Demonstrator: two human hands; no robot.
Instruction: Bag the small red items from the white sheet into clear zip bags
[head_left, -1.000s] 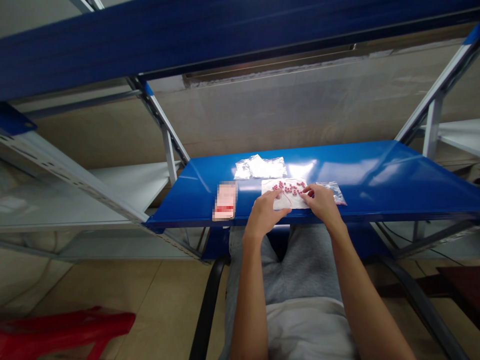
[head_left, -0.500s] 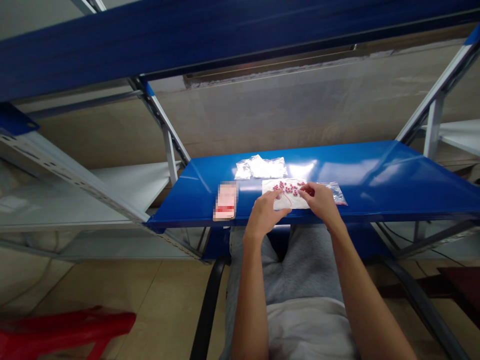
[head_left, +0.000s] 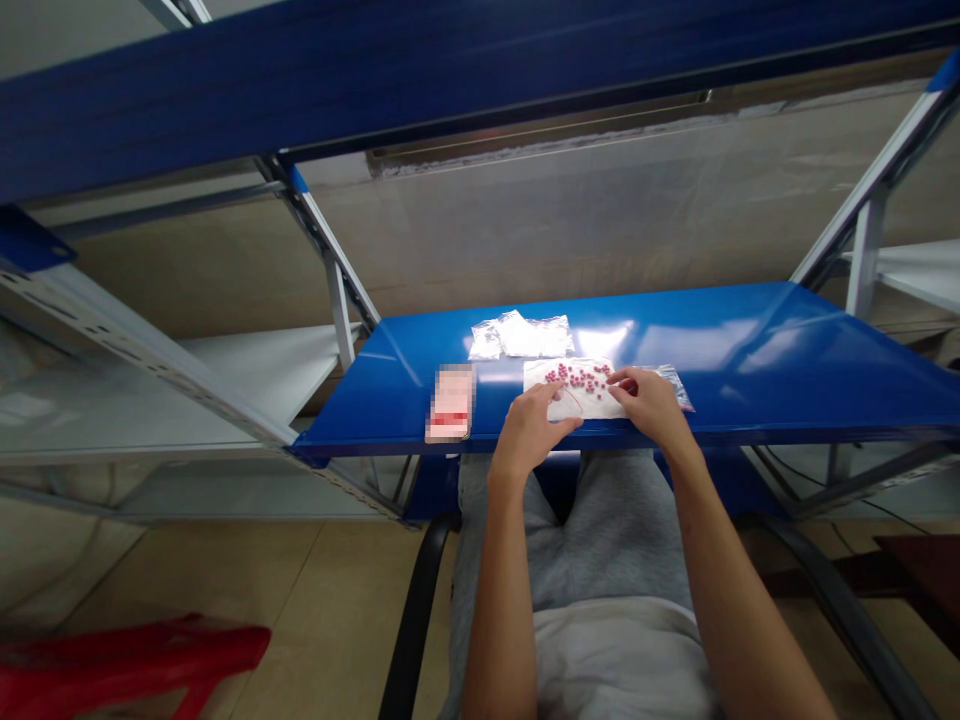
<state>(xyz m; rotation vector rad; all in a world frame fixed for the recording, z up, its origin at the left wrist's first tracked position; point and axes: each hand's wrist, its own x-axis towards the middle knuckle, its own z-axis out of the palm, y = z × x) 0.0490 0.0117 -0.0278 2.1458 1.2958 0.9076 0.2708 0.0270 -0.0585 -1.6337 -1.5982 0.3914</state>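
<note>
A white sheet (head_left: 581, 402) lies near the front edge of the blue shelf (head_left: 750, 350), with several small red beads (head_left: 579, 377) scattered on it. My left hand (head_left: 529, 428) rests at the sheet's near left corner, thumb and forefinger closed on its edge. My right hand (head_left: 651, 400) sits at the sheet's right side with its fingertips pinched together by the beads; what they hold is too small to make out. A small clear bag (head_left: 675, 385) lies partly under my right hand.
A pile of clear plastic bags (head_left: 521, 335) lies behind the sheet. A pink and red card (head_left: 451, 402) lies to the left. White shelf posts (head_left: 337, 300) rise at both ends. A black chair frame (head_left: 416, 600) and a red plastic object (head_left: 127, 660) are below.
My right hand has drawn a little to the right, away from the beads' middle. The left hand and the sheet have stayed where they were.
</note>
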